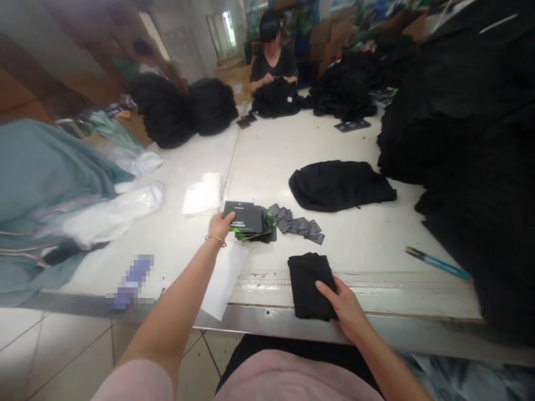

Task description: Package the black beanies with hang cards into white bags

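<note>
My left hand (220, 225) pinches the edge of a dark printed card (246, 218) with white lettering, at the top of a stack of cards (267, 233) with green patches. Whether that card is lifted off the stack I cannot tell. Near the table's front edge, my right hand (345, 303) grips a folded black cloth (311, 287), thumb on top and fingers beneath. Small dark tags (298, 225) lie spread just right of the stack. Beyond them rests a flat black garment (343, 185).
Blue-handled thread snips (437, 262) lie at right, beside a tall heap of black cloth (463, 139). White sheets (203, 194) and plastic bags (121, 211) are at left, near grey-green fabric (50, 167). A co-worker (273, 61) handles black cloth across the table.
</note>
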`<act>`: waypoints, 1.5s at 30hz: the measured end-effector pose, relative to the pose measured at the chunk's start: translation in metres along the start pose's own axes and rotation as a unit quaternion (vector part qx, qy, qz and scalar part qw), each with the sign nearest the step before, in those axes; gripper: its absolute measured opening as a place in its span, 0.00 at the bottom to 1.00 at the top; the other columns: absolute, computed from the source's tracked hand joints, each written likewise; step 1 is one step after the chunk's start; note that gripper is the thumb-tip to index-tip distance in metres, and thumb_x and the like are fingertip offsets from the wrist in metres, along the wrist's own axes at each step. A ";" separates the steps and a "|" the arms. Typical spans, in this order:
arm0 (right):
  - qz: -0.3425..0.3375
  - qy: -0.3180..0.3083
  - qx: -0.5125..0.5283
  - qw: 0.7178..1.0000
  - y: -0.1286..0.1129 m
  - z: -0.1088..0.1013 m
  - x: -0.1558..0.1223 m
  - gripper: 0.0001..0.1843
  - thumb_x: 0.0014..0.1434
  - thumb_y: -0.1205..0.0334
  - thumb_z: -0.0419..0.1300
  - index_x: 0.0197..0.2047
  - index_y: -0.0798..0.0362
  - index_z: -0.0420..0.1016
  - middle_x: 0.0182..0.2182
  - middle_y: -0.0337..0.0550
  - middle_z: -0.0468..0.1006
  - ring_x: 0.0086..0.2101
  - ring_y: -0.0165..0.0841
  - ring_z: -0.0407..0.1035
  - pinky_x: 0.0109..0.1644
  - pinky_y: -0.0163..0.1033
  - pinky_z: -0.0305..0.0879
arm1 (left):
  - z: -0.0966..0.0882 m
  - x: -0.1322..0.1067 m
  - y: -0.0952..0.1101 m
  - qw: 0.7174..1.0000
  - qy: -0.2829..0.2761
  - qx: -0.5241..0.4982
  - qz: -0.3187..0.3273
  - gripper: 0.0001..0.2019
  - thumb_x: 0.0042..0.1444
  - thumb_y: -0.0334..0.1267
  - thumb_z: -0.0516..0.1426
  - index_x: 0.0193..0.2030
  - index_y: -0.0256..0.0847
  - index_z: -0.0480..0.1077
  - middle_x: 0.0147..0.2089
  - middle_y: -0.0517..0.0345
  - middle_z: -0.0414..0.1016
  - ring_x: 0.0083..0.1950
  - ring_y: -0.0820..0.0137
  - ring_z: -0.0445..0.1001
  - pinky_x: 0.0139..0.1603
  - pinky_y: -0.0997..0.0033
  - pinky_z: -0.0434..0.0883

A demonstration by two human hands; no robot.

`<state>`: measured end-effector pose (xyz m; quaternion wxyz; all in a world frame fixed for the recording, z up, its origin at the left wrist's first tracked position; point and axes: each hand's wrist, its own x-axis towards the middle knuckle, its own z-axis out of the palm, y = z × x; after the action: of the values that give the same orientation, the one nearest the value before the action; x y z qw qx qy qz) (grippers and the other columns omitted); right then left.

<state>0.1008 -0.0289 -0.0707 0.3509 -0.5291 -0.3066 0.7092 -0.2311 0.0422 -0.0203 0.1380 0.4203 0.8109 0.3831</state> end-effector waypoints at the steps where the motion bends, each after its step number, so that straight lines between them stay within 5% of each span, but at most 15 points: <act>1: -0.001 -0.001 0.007 1.000 0.002 -0.001 0.000 0.22 0.43 0.55 0.66 0.43 0.52 0.71 0.38 0.43 0.80 0.39 0.40 0.73 0.47 0.45 0.68 | -0.004 0.004 0.002 1.000 0.007 0.008 0.002 0.15 0.45 0.46 0.57 0.32 0.35 0.71 0.32 0.52 0.75 0.41 0.61 0.72 0.41 0.64 0.67; 4: -0.010 0.004 0.013 1.000 0.007 -0.003 0.001 0.23 0.43 0.55 0.66 0.43 0.53 0.71 0.39 0.43 0.79 0.40 0.40 0.73 0.49 0.46 0.67 | -0.016 0.002 0.015 0.999 0.031 0.035 0.016 0.14 0.44 0.47 0.58 0.31 0.37 0.70 0.35 0.51 0.74 0.45 0.59 0.70 0.46 0.62 0.65; 7: -0.025 0.019 0.001 1.000 0.011 -0.001 0.002 0.25 0.42 0.54 0.66 0.44 0.54 0.71 0.38 0.44 0.79 0.40 0.42 0.72 0.49 0.48 0.66 | -0.013 -0.039 0.027 0.996 -0.060 -0.064 0.018 0.17 0.48 0.51 0.55 0.34 0.37 0.69 0.34 0.54 0.74 0.40 0.63 0.71 0.42 0.64 0.67; 10: -0.042 0.029 -0.011 0.999 0.012 0.004 0.001 0.26 0.43 0.52 0.65 0.45 0.53 0.71 0.39 0.44 0.79 0.41 0.42 0.72 0.49 0.48 0.66 | 0.015 -0.112 0.029 0.946 -0.227 -0.228 -0.040 0.20 0.50 0.51 0.54 0.41 0.36 0.67 0.35 0.55 0.74 0.36 0.67 0.72 0.38 0.68 0.69; 13: -0.043 0.021 0.008 0.999 0.009 0.005 -0.002 0.25 0.49 0.45 0.58 0.45 0.53 0.72 0.42 0.45 0.78 0.46 0.41 0.69 0.50 0.46 0.65 | 0.053 -0.180 0.023 0.944 -0.251 -0.197 -0.089 0.17 0.52 0.50 0.53 0.36 0.36 0.67 0.32 0.55 0.74 0.33 0.69 0.71 0.35 0.70 0.69; 15: -0.041 0.005 0.020 0.999 0.007 0.001 -0.005 0.25 0.50 0.45 0.57 0.46 0.53 0.72 0.43 0.45 0.77 0.47 0.41 0.69 0.49 0.45 0.66 | 0.073 -0.201 0.022 0.961 -0.233 -0.132 -0.076 0.16 0.53 0.50 0.52 0.34 0.37 0.67 0.30 0.56 0.73 0.33 0.69 0.71 0.35 0.70 0.68; 18: -0.046 0.022 0.017 0.999 0.006 -0.012 -0.007 0.27 0.45 0.51 0.64 0.47 0.53 0.69 0.42 0.44 0.78 0.43 0.42 0.71 0.48 0.46 0.66 | 0.088 -0.186 0.033 0.968 -0.242 -0.058 -0.004 0.15 0.54 0.49 0.52 0.36 0.38 0.67 0.30 0.57 0.73 0.33 0.69 0.70 0.36 0.69 0.68; 23: -0.064 0.112 0.019 0.991 0.013 -0.029 -0.001 0.26 0.40 0.53 0.66 0.43 0.54 0.69 0.38 0.44 0.79 0.40 0.42 0.72 0.48 0.47 0.66 | 0.113 -0.106 0.062 0.972 -0.143 0.095 0.161 0.19 0.57 0.30 0.48 0.56 0.34 0.58 0.55 0.43 0.66 0.55 0.63 0.64 0.53 0.64 0.62; 26: -0.067 0.105 0.004 0.992 0.014 -0.030 0.000 0.26 0.42 0.53 0.65 0.44 0.53 0.69 0.39 0.44 0.78 0.41 0.42 0.71 0.47 0.47 0.66 | 0.126 -0.077 0.067 0.946 -0.165 0.233 0.155 0.25 0.57 0.23 0.42 0.61 0.38 0.53 0.49 0.43 0.70 0.49 0.63 0.70 0.48 0.64 0.66; 30: -0.053 0.087 0.012 0.995 0.009 -0.028 -0.002 0.25 0.43 0.54 0.65 0.45 0.53 0.69 0.40 0.44 0.78 0.41 0.41 0.71 0.47 0.46 0.66 | 0.124 -0.068 0.063 0.930 -0.161 0.294 0.149 0.24 0.60 0.29 0.43 0.62 0.47 0.50 0.39 0.50 0.75 0.38 0.63 0.74 0.38 0.67 0.68; 38: -0.044 0.093 0.041 0.994 0.003 -0.025 -0.003 0.21 0.43 0.56 0.64 0.42 0.53 0.70 0.36 0.40 0.79 0.37 0.38 0.72 0.44 0.43 0.68 | 0.093 -0.087 0.053 0.952 -0.139 0.186 0.198 0.07 0.55 0.36 0.55 0.40 0.44 0.72 0.39 0.57 0.77 0.43 0.67 0.73 0.44 0.70 0.68; 42: -0.049 0.079 0.046 0.995 0.003 -0.024 -0.007 0.20 0.43 0.58 0.64 0.42 0.53 0.70 0.36 0.40 0.79 0.37 0.38 0.72 0.44 0.42 0.67 | 0.079 -0.139 0.054 0.949 -0.117 0.070 0.285 0.11 0.59 0.36 0.50 0.42 0.44 0.72 0.44 0.56 0.75 0.47 0.70 0.71 0.51 0.67 0.66; 45: -0.041 0.045 0.049 0.997 0.002 -0.022 -0.014 0.21 0.46 0.58 0.62 0.44 0.53 0.69 0.38 0.41 0.79 0.39 0.39 0.72 0.44 0.43 0.67 | 0.072 -0.188 0.057 0.922 -0.198 0.051 0.330 0.13 0.59 0.38 0.49 0.47 0.45 0.71 0.49 0.54 0.73 0.52 0.65 0.68 0.54 0.60 0.65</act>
<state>0.1246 -0.0406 -0.0706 0.4184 -0.5295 -0.2765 0.6841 -0.0447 -0.0489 -0.0446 0.1400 0.7378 0.6010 0.2735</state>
